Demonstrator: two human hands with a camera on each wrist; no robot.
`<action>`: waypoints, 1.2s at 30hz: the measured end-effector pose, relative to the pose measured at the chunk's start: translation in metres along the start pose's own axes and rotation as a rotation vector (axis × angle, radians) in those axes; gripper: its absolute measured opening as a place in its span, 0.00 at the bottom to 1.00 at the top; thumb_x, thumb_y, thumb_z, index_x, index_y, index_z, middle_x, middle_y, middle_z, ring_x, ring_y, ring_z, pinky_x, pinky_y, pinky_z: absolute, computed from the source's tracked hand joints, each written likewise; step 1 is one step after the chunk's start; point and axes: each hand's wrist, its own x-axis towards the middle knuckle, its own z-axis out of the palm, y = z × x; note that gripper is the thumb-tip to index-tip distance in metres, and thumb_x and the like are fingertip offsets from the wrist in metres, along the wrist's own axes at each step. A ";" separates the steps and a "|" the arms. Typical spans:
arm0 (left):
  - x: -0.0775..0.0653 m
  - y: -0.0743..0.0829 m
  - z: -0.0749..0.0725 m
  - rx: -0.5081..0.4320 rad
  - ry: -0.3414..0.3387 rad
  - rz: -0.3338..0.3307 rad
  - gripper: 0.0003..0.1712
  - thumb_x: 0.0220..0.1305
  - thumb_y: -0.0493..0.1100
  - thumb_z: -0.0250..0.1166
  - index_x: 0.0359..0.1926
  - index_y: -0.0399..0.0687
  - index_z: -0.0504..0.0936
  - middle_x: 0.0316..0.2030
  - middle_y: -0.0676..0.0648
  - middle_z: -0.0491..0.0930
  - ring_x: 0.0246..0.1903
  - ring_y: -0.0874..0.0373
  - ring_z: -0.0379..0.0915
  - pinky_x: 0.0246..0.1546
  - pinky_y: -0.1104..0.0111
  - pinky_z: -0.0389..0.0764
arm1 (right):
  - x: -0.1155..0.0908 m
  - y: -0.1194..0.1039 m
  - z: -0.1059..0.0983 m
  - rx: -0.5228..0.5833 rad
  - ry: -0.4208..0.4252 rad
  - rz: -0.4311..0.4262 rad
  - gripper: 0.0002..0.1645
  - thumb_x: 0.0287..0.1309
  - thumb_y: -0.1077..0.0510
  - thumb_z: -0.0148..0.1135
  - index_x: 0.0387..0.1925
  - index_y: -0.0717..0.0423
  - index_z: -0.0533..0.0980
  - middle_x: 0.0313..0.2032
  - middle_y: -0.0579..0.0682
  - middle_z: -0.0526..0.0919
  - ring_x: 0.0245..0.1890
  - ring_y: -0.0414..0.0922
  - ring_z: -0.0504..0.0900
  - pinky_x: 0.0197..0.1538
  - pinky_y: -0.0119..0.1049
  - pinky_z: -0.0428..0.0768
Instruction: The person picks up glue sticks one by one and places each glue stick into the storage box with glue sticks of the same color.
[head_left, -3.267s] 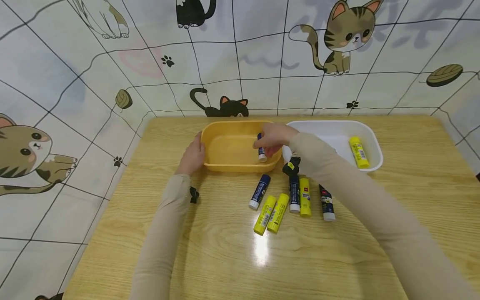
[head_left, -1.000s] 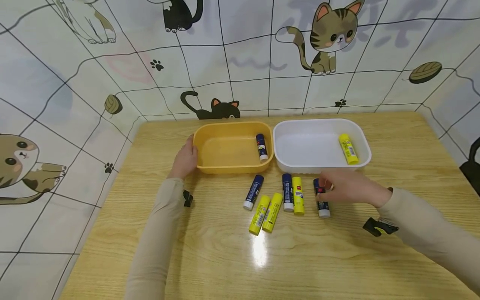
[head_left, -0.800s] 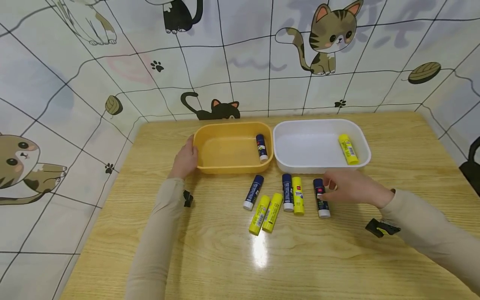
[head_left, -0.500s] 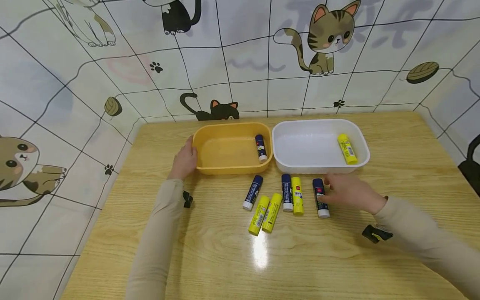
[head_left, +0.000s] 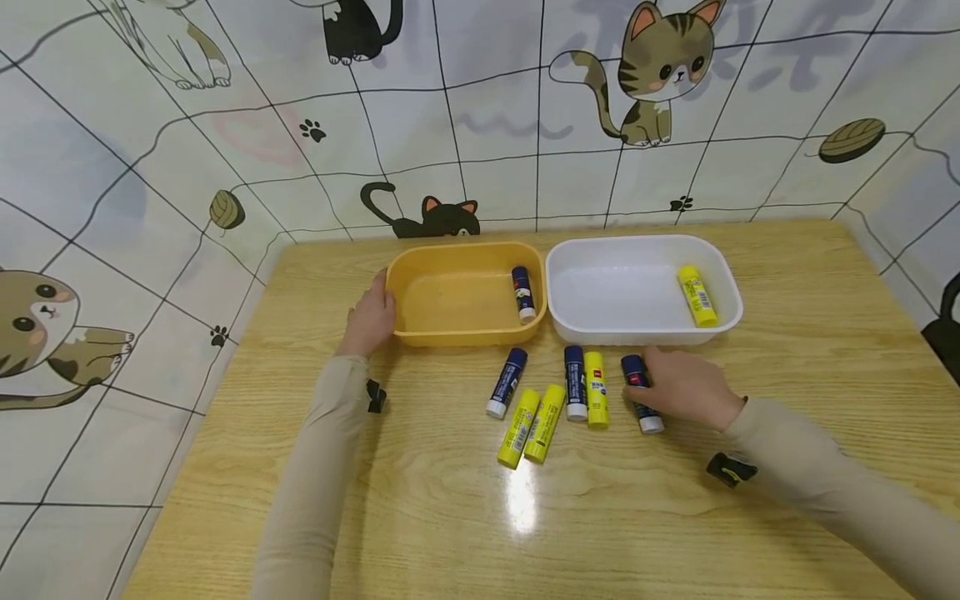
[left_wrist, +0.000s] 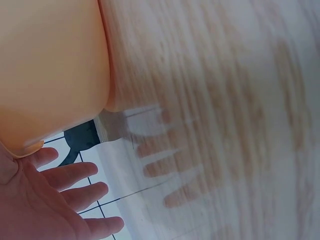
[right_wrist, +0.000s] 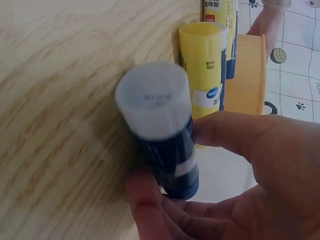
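Note:
My right hand (head_left: 690, 385) pinches a dark blue glue stick (head_left: 642, 408) with a white end. In the right wrist view the thumb lies along one side of this glue stick (right_wrist: 165, 125) and the fingers on the other, its white end toward the camera. My left hand (head_left: 369, 318) rests against the left end of the yellow basin (head_left: 465, 339); the left wrist view shows its fingers (left_wrist: 75, 195) extended and spread beside the basin wall. One blue glue stick (head_left: 523, 296) lies inside this basin. A white basin (head_left: 637, 337) beside it holds a yellow glue stick (head_left: 697, 297).
On the wooden table (head_left: 420, 500), in front of the basins, lie a blue glue stick (head_left: 507, 383), two yellow glue sticks (head_left: 545, 423) side by side, and a blue one (head_left: 575, 383) next to a yellow one (head_left: 597, 390). A cat-print wall (head_left: 495, 125) stands behind.
The right hand has left a blue glue stick in the yellow basin and moved right to another on the table. It now grips that stick, whose angle has turned slightly. The left hand stays.

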 end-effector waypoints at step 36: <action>0.002 0.000 -0.001 -0.002 -0.002 -0.013 0.30 0.77 0.44 0.36 0.76 0.44 0.45 0.67 0.32 0.62 0.65 0.36 0.57 0.62 0.33 0.44 | 0.012 -0.061 -0.018 0.061 0.035 -0.105 0.25 0.56 0.50 0.64 0.46 0.65 0.70 0.26 0.49 0.74 0.22 0.43 0.71 0.21 0.33 0.67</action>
